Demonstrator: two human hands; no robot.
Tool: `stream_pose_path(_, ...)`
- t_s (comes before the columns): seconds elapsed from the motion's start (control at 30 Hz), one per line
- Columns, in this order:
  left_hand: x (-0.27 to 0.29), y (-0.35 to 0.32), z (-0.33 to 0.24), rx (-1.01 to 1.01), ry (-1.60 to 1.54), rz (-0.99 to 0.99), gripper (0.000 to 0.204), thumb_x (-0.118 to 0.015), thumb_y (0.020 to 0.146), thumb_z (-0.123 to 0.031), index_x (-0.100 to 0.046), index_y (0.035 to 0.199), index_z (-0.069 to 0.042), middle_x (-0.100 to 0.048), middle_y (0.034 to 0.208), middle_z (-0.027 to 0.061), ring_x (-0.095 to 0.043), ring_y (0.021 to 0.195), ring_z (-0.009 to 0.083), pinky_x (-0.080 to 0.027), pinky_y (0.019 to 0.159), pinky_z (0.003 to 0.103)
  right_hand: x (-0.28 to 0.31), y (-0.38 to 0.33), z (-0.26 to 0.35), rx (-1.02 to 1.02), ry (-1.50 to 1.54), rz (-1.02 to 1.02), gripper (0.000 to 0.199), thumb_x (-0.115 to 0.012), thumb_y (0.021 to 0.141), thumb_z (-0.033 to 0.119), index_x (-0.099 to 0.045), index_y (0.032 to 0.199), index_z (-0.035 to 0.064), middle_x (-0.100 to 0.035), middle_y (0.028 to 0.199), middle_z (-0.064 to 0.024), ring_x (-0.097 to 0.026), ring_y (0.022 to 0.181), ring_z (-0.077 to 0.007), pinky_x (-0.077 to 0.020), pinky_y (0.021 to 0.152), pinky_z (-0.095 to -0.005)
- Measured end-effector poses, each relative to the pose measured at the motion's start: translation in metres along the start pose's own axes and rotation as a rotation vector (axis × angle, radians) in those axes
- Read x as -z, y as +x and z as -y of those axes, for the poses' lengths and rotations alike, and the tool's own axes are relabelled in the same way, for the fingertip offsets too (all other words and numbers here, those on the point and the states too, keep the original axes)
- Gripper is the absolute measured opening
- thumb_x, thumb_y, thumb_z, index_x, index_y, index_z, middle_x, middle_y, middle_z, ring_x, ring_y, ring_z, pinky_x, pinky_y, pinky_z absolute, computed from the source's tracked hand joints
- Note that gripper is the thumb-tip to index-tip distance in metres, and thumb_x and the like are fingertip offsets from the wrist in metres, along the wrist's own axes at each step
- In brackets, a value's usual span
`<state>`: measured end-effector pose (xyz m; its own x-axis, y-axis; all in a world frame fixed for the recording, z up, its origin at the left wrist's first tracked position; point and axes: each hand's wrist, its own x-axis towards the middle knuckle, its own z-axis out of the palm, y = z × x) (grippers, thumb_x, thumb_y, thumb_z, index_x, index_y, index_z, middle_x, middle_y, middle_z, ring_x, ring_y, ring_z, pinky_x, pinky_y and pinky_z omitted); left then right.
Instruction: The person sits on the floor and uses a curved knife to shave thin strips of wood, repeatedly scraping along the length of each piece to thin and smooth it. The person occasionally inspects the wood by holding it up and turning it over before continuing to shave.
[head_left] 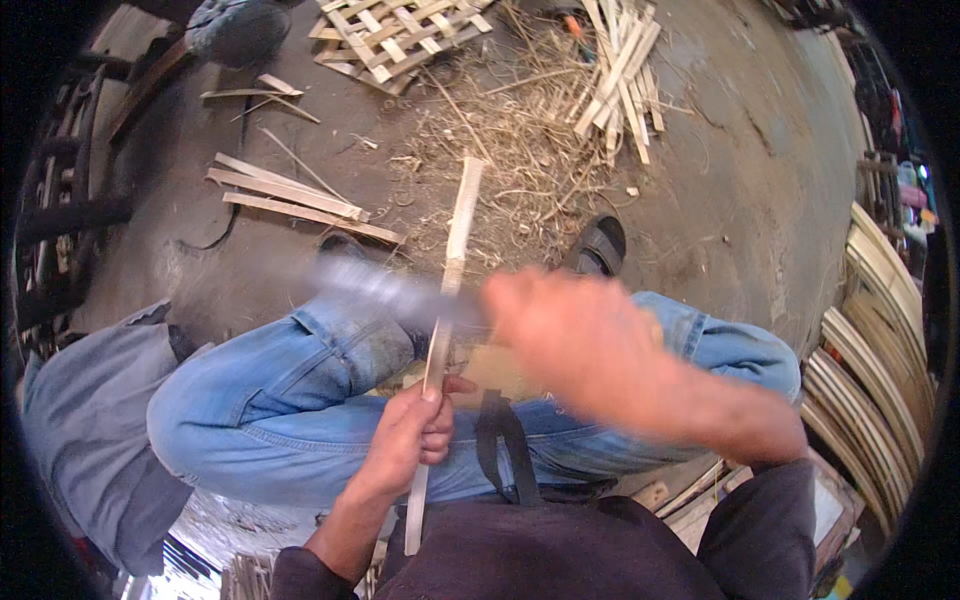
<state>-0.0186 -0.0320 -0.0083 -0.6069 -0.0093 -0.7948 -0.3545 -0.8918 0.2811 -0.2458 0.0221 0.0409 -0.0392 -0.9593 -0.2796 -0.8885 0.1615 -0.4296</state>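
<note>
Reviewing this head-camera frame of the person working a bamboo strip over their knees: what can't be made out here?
- Right hand: motion-blurred, so its grip can't be read.
- Blade: a grey smear crossing the bamboo strip; its shape is unclear.
- Lower end of the strip: runs below the left hand against dark clothing, hard to trace.
- Woven lattice: cut off by the top edge.
- Curved slats: bent by the fisheye rim, uncountable.

One head-worn fisheye view — looking steeply down, close over the person's lap [300, 400], the littered floor [760, 200] curving toward the rim.
</note>
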Motion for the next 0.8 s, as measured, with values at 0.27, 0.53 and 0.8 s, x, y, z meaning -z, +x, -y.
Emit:
stream_pose_path(0.27, -0.003, 0.004, 0.018, -0.024, 0.041, -0.073, 0.024, -0.043, 0.104, -0.032, -0.050, 0.107, -0.009, -0.033, 0.070, -0.0063, -0.026, 0.053, 0.0027, -0.020, 0.043, 0.019, -0.078, -0.044, -0.033, 0.003, -0.067, 0.080, 0.019, -0.062, 0.082, 0.014, -0.053, 0.096, 0.0042, -0.061, 0.076, -0.0158, -0.067, 0.071, -0.0347, -0.0550, 0.058, -0.0459)
stream_pose_path(0.53, -0.002, 0.006, 0.021, -0.072, 0.066, -0.067, 0.021, -0.043, 0.103, -0.030, -0.049, 0.103, -0.010, -0.033, 0.070, -0.0065, -0.027, 0.053, 0.0029, -0.021, 0.044, 0.019, -0.068, -0.028, -0.037, 0.141, -0.103, 0.029, 0.018, -0.064, 0.077, 0.013, -0.053, 0.090, 0.0058, -0.059, 0.073, -0.0098, -0.066, 0.066, -0.0293, -0.0541, 0.055, -0.0419)
stream_pose_path(0.8, -0.007, 0.007, 0.021, -0.081, 0.062, -0.017, 0.018, -0.044, 0.103, -0.028, -0.048, 0.101, -0.010, -0.033, 0.069, -0.0062, -0.027, 0.052, 0.0029, -0.020, 0.042, 0.020, -0.073, -0.007, -0.038, 0.156, -0.212, -0.146, 0.014, -0.062, 0.076, 0.017, -0.055, 0.087, 0.0100, -0.056, 0.070, -0.0048, -0.064, 0.063, -0.0237, -0.0506, 0.052, -0.0350)
